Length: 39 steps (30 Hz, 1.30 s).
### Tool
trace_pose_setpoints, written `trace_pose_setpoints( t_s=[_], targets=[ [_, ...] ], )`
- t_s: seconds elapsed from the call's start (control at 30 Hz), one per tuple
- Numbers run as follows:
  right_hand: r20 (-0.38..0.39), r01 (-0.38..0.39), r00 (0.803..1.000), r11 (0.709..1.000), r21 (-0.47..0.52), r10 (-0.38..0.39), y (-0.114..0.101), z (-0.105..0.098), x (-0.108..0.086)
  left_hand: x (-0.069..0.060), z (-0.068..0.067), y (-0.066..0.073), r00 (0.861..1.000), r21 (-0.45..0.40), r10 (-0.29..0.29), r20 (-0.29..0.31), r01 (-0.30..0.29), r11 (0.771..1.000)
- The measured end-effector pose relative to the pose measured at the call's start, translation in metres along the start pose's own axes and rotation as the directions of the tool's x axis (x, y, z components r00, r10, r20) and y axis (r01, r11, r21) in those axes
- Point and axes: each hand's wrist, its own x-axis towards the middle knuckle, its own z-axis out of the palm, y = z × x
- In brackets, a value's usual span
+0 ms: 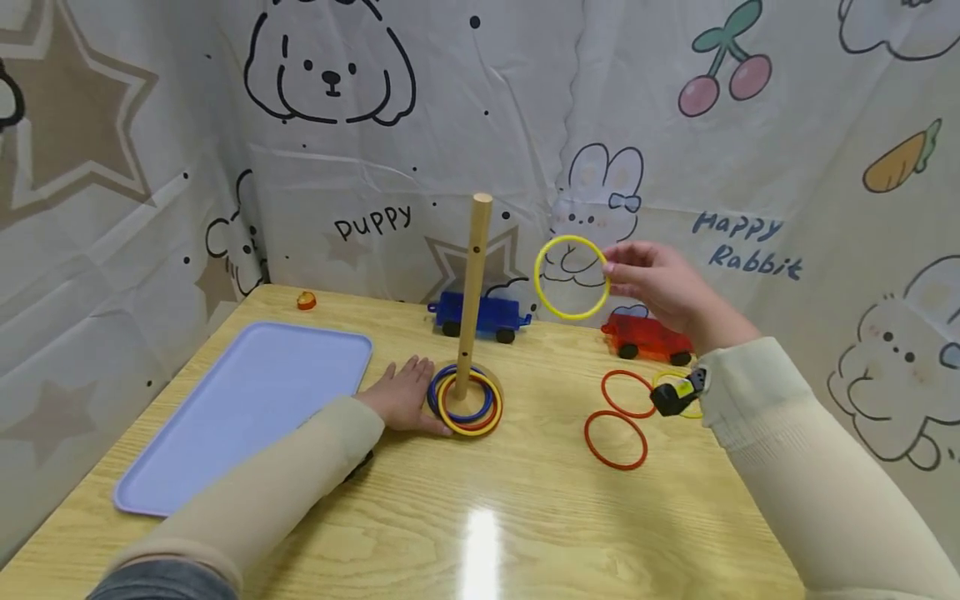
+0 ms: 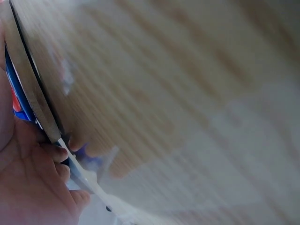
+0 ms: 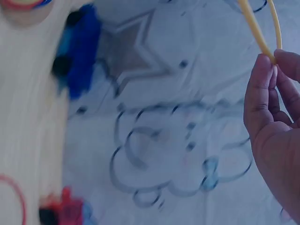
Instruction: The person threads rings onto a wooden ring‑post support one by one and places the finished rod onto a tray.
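A yellow ring (image 1: 573, 317) is pinched at its right side between the thumb and fingers of my right hand (image 1: 652, 283), raised to the right of the wooden peg (image 1: 472, 308). The peg stands upright on a round wooden base. Around its foot lie several stacked rings, with a yellow ring (image 1: 470, 432) on top and blue and red ones below. My left hand (image 1: 400, 397) rests flat beside the base, fingers straight and touching its left edge. In the right wrist view, the fingertips grip the yellow ring (image 3: 256, 29). In the left wrist view, the peg is not visible.
Two red rings (image 1: 617, 466) lie right of the base, with another yellow ring (image 1: 670, 373) partly hidden by the right wrist. A blue toy wagon (image 1: 491, 315) and a red one (image 1: 651, 338) stand along the back. At left lies a lilac tray (image 1: 255, 392); a small orange object (image 1: 306, 300) sits behind.
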Motion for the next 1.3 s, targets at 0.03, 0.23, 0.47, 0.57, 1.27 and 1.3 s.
trace_pose_setpoints(
  t_s=[0.03,0.23,0.47,0.57,1.27,1.3],
  targets=[
    [-0.006,0.021,1.000,0.999,0.043,-0.021,-0.011,0.006,0.003,0.000,0.000,0.000,1.000,0.003,-0.003,0.003,0.003,1.000],
    [-0.017,0.108,0.994,0.965,0.237,-0.108,-0.062,0.046,0.021,0.001,0.001,0.000,1.000,-0.001,-0.005,-0.018,0.005,1.000],
    [-0.002,0.022,1.000,0.983,0.184,-0.022,-0.057,0.097,0.043,0.002,0.005,0.000,1.000,0.003,0.002,-0.021,-0.002,1.000],
    [0.010,-0.034,0.999,0.988,0.151,0.033,-0.036,0.111,0.050,0.002,0.005,0.002,1.000,0.004,0.004,-0.026,-0.004,1.000],
    [0.137,-0.221,0.965,0.974,-0.044,0.225,0.108,0.152,0.034,0.002,0.004,-0.001,0.999,0.018,-0.003,-0.033,0.004,1.000],
    [0.139,-0.228,0.963,0.973,-0.041,0.232,0.110,0.153,0.033,0.002,0.004,-0.001,1.000,0.021,-0.006,-0.026,0.007,1.000]
  ],
)
